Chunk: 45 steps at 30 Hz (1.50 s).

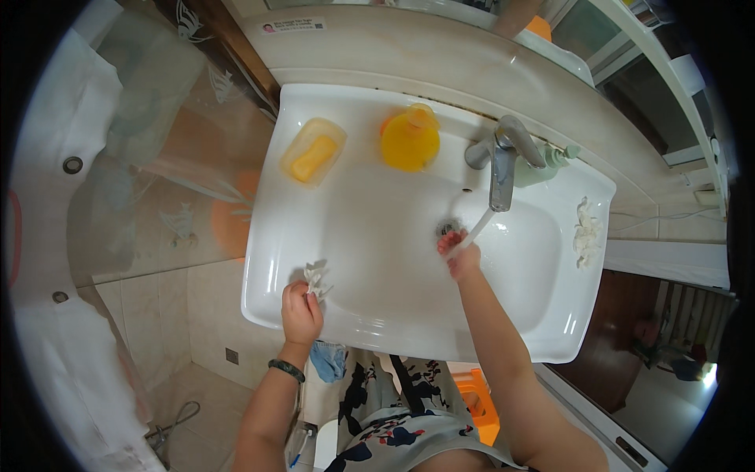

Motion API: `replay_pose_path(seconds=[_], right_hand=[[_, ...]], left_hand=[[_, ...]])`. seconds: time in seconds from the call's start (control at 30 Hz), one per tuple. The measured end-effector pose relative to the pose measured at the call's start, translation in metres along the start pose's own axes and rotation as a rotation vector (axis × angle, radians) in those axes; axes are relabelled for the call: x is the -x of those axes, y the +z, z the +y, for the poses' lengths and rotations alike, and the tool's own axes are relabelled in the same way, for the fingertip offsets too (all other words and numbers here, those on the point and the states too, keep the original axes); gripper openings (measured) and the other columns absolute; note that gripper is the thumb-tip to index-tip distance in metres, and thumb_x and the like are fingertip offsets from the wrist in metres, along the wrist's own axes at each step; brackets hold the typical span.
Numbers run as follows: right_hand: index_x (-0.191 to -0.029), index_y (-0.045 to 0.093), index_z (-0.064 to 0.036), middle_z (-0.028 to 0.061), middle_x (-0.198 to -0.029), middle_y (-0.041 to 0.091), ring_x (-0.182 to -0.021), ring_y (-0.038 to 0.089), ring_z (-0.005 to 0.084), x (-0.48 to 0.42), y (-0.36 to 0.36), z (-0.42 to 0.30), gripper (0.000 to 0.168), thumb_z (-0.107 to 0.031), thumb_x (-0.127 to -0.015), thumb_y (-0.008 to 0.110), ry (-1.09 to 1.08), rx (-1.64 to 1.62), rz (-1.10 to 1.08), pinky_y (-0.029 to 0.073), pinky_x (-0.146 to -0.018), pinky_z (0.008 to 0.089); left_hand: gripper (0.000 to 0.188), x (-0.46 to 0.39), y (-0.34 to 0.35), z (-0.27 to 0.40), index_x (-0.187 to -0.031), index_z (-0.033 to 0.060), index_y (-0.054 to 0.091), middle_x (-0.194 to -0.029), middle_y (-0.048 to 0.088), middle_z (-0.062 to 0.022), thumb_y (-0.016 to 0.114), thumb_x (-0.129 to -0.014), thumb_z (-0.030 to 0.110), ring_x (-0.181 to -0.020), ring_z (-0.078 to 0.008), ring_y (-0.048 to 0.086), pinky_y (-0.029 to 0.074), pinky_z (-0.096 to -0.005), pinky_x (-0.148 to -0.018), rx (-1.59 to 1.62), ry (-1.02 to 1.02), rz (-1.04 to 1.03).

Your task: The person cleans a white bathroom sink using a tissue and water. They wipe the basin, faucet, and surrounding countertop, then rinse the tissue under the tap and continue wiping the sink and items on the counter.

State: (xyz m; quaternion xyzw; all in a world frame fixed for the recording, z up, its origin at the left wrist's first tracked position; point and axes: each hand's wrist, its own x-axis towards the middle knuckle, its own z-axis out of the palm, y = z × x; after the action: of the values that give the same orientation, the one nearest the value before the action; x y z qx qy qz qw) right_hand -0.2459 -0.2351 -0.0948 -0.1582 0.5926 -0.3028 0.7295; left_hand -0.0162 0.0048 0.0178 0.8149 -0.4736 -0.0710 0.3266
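My left hand [301, 312] grips a crumpled white tissue [316, 279] over the left front part of the white ceramic washbasin [377, 236]. A dark bangle circles that wrist. My right hand [460, 257] is under a stream of water [478, 230], cupped with the palm up, just in front of the metal drain [448, 227]. The water falls from a chrome faucet [502, 171] at the back right. No object other than water shows in the right hand.
A soap dish [290, 159] with a yellow soap bar [315, 158], a yellow round bottle [410, 141] and a pale green pump bottle [540, 168] stand along the back. Crumpled white tissue [587, 233] lies on the right rim. An orange plastic stool [481, 407] is below.
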Motion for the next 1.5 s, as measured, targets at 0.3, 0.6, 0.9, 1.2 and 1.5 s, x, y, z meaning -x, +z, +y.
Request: replay_pose_path(seconds=[0.3, 0.6, 0.9, 1.2, 1.5], right_hand=[[-0.102, 0.052, 0.001, 0.0114, -0.093, 0.058, -0.085, 0.059, 0.0237, 0.001, 0.038, 0.047, 0.023, -0.017, -0.088, 0.048, -0.414, 0.281, 0.165, 0.048, -0.079, 0.0324], [-0.100, 0.053, -0.002, 0.0095, -0.095, 0.057, -0.088, 0.059, 0.0224, 0.026, 0.068, -0.003, 0.027, -0.026, -0.093, 0.040, -0.068, -0.116, 0.004, 0.048, -0.078, 0.0321], [-0.097, 0.049, -0.005, 0.0060, -0.085, 0.057, -0.069, 0.055, 0.0154, 0.048, 0.009, -0.044, 0.019, -0.022, -0.091, 0.044, 0.062, 0.054, -0.158, 0.049, -0.065, 0.0285], [-0.097, 0.059, -0.002, 0.0081, -0.090, 0.059, -0.084, 0.057, 0.0151, 0.019, -0.005, -0.033, 0.020, -0.015, -0.087, 0.047, -0.089, 0.457, 0.004, 0.049, -0.072, 0.0308], [-0.095, 0.060, -0.008, 0.0122, -0.097, 0.056, -0.089, 0.055, 0.0310, -0.005, 0.039, 0.065, 0.018, -0.018, -0.083, 0.052, -0.702, 1.335, -0.360, 0.047, -0.079, 0.0389]], left_hand=[[0.016, 0.005, 0.005, -0.005, -0.095, -0.0019, 0.043, -0.096, 0.050, -0.0209, 0.047, -0.080, 0.001, -0.087, -0.0352, 0.049, 0.041, -0.0411, -0.079, 0.053, -0.043, 0.152], [0.014, -0.006, 0.005, 0.006, -0.094, -0.0015, 0.046, -0.095, 0.051, -0.0188, 0.048, -0.080, -0.002, -0.086, -0.0323, 0.051, 0.044, -0.0367, -0.074, 0.103, -0.038, 0.119], [0.012, -0.054, 0.147, 0.116, -0.091, 0.0028, 0.052, -0.089, 0.054, -0.0128, 0.055, -0.079, 0.002, -0.075, -0.0252, 0.057, 0.049, -0.0321, -0.061, 0.533, -0.233, -0.278], [0.018, -0.073, 0.154, 0.132, -0.093, 0.0036, 0.056, -0.096, 0.058, -0.0131, 0.058, -0.075, 0.005, -0.084, -0.0293, 0.056, 0.045, -0.0387, -0.075, 0.300, 0.113, -0.263], [0.027, -0.056, 0.020, 0.005, -0.101, 0.0016, 0.055, -0.105, 0.054, -0.0151, 0.058, -0.076, 0.010, -0.098, -0.0333, 0.050, 0.038, -0.0426, -0.086, -0.288, 0.008, -0.002]])
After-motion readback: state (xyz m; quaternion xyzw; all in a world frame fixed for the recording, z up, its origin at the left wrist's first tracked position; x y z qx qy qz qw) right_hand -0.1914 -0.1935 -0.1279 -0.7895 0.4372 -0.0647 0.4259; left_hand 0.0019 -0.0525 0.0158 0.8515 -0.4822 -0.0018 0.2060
